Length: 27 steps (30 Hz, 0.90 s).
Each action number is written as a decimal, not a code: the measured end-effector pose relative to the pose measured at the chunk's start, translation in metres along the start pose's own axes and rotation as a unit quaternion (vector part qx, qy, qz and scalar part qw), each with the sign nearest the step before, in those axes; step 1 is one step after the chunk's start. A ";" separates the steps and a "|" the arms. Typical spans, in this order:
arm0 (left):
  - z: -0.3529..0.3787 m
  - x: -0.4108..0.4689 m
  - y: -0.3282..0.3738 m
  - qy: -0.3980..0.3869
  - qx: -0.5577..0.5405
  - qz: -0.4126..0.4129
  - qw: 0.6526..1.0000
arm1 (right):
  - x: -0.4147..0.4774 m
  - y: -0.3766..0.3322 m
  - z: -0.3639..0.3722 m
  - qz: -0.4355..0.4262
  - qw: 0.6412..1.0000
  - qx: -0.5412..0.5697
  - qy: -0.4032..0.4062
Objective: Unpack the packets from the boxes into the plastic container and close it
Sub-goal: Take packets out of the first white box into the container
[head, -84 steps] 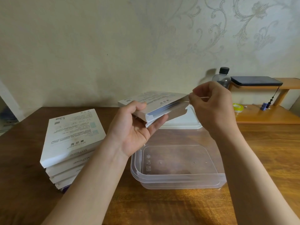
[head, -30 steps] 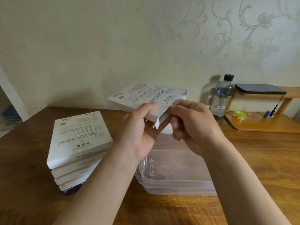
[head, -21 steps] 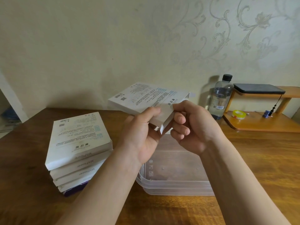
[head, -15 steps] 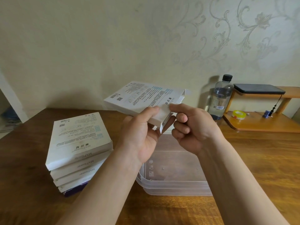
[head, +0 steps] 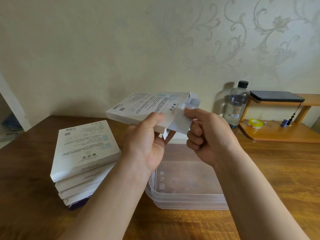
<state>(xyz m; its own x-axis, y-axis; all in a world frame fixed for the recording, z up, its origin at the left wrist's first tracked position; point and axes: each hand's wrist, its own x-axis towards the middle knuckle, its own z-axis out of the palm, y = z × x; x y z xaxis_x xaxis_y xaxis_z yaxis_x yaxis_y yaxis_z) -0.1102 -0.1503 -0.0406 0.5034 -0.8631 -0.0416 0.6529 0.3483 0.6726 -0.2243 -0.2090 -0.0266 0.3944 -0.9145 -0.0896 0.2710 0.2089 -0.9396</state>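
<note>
1. Left hand (head: pixel 145 141): grips the opened box (head: pixel 145 106) at its near corner, thumb on the printed face and fingers curled beneath. The box is held in the air above the far end of the plastic container (head: pixel 187 201).
2. Right hand (head: pixel 207 135): closed to a pinch. Thumb and forefinger clamp a white packet (head: pixel 181 122) that is partly out of the box's open end; the other fingers are curled in.
3. Container: stands on the table (head: pixel 277 170) with no lid on it and no packets visible inside.
4. Risk, slip or tear: the pinch appears to take only the packet's edge. If the packet binds against the end flap (head: pixel 192 101), it may slip free or tear.
5. Risk, spill: the box mouth appears to sit over the container's far rim. Any packets sliding out together could land on the table instead.
6. Risk, stack: the left forearm runs just beside the skewed stack of boxes (head: pixel 83 153). A sideways swing could knock it over.
7. Change from half a second ago: more of the packet is out of the box, where only a narrow strip showed below the corner. The right hand sits slightly further right.
8. Change from the earliest picture: the right hand then held the end flap away from the box, not a packet. The stack and the container lie as they did.
</note>
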 end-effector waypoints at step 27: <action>0.006 -0.008 -0.009 0.012 0.061 0.029 0.998 | 0.000 -0.004 -0.006 0.018 0.998 -0.060 0.006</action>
<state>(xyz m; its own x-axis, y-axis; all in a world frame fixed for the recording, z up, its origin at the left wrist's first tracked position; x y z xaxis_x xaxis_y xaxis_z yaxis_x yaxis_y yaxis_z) -0.1237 -0.1489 -0.0417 0.5525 -0.8333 -0.0179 0.5498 0.3482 0.7593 -0.2308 -0.2125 -0.0248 0.3915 -0.9113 -0.1278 0.1492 0.1999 -0.9684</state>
